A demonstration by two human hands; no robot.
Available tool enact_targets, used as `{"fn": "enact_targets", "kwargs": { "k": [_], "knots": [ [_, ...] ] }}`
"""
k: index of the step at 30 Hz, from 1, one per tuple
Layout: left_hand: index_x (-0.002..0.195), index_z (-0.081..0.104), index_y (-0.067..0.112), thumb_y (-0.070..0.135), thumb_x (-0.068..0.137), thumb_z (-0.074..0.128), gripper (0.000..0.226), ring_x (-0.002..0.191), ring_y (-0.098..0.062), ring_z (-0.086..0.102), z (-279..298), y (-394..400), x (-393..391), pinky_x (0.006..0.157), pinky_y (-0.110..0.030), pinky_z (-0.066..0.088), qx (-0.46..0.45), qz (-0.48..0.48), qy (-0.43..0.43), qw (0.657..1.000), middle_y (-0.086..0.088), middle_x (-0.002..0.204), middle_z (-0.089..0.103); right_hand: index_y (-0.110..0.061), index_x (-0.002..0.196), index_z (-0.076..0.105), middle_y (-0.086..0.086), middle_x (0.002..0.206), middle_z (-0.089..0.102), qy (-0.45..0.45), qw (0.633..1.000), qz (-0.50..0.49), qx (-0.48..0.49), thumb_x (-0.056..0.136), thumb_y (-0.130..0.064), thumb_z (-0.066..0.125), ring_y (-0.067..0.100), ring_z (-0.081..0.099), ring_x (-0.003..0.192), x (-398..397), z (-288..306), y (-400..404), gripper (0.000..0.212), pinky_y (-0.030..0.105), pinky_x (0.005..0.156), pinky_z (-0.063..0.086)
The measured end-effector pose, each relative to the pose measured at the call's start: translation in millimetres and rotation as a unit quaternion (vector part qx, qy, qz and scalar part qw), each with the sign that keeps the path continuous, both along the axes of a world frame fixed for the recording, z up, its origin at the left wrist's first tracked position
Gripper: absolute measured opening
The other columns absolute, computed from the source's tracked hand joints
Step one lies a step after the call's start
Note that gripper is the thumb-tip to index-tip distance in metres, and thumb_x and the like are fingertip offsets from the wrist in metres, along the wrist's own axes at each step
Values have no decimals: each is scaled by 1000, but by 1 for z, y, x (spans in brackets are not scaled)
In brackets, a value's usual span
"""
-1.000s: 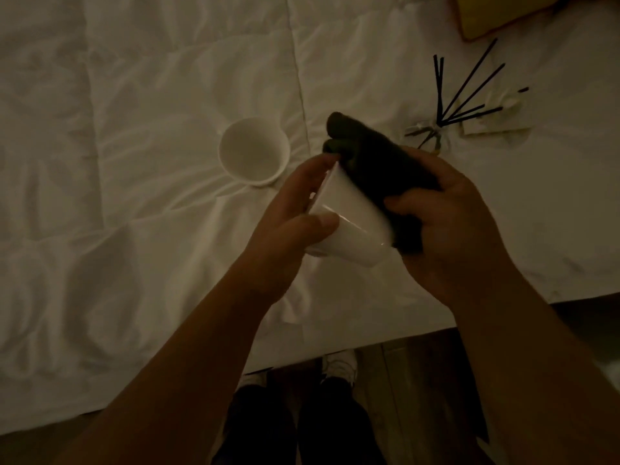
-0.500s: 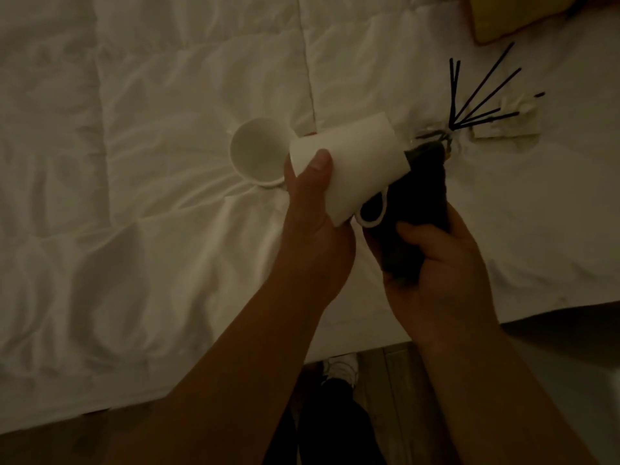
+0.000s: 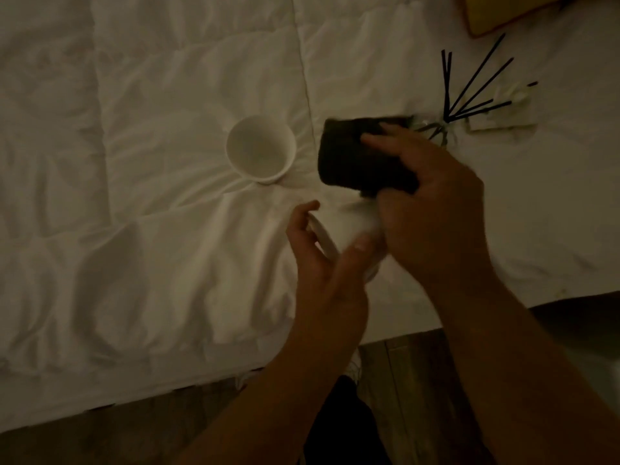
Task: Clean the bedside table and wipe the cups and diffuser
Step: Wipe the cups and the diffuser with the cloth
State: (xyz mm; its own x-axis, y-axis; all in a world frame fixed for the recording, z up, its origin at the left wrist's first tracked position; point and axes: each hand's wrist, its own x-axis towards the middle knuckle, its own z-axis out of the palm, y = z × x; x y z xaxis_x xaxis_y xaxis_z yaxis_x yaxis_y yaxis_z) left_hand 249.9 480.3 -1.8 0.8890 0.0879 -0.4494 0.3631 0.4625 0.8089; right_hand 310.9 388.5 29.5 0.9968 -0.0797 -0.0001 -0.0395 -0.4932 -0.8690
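The left hand [image 3: 322,250] cradles a white mug [image 3: 349,229] on its side above the bed [image 3: 151,196], fingers curled round the rim, probably to turn the wall up for wiping. The right hand [image 3: 432,209] grips a dark cloth [image 3: 355,156] pressed to the mug's far end. A second mug [image 3: 261,150] stands upright on the duvet, open and seemingly empty. The reed diffuser [image 3: 446,122] sits beyond the cloth, black sticks fanned out; its contents cannot be told
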Motion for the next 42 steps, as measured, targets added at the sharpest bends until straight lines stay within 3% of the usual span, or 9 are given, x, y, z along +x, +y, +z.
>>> {"fn": "enact_targets", "kwargs": {
  "k": [2,5,8,13,16,18,23,30,42],
  "knots": [
    [128,46,34,35,74,62,56,102,-24,65,0,5,1,72,-34,55,-120,81,72,987,-8,125,58,-29,103,73,-4,105,73,124,960,7,251,70,1,51,10,66,100,7,1,0,50,32,83,57],
    [132,49,25,36,73,57,61,94,-25,69,1,14,12,69,-35,55,-225,130,99,961,-9,117,65,-26,109,72,4,111,71,155,915,-23,371,75,7,52,24,66,105,9,-3,-7,51,46,87,54],
    [130,52,22,37,68,63,65,93,-26,70,4,13,19,70,-35,56,-250,126,110,954,-11,115,67,-17,124,63,7,119,67,142,913,-11,382,84,5,56,25,63,109,0,-6,-17,46,43,87,53],
    [131,52,20,39,63,70,73,97,-31,66,10,7,20,66,-35,55,-244,119,149,951,-14,118,65,-31,115,66,-3,68,69,92,971,2,219,84,12,57,10,58,52,-24,5,-39,53,20,48,46],
    [133,50,19,40,64,66,74,92,-27,66,13,3,24,68,-34,54,-247,151,172,941,-14,118,65,-33,121,58,-10,78,70,44,991,19,125,84,2,58,2,59,59,-35,9,-36,51,14,57,47],
    [135,47,19,41,65,69,77,99,-28,64,14,-1,23,75,-36,51,-242,186,183,935,-14,123,63,-31,123,57,2,95,71,30,994,0,103,82,-3,57,-5,58,74,-42,10,-31,49,12,69,47],
    [130,52,18,44,61,70,76,104,-30,64,14,-18,8,86,-40,50,-250,195,166,934,-14,118,67,-32,106,72,-5,81,70,151,907,-154,363,78,8,54,13,63,70,-37,-3,-17,53,27,63,51],
    [128,56,18,46,65,70,70,112,-28,63,8,-12,15,100,-40,46,-310,203,135,919,-12,123,65,-15,113,70,11,117,68,203,783,-26,588,73,12,40,29,64,110,-15,-15,-26,57,34,85,53],
    [110,70,11,36,65,72,51,100,-28,68,15,-8,36,74,-35,56,-305,192,48,931,-13,111,69,-19,91,76,7,90,72,283,798,-5,532,74,18,38,22,70,81,-2,-22,-41,56,30,67,57]
  ]
}}
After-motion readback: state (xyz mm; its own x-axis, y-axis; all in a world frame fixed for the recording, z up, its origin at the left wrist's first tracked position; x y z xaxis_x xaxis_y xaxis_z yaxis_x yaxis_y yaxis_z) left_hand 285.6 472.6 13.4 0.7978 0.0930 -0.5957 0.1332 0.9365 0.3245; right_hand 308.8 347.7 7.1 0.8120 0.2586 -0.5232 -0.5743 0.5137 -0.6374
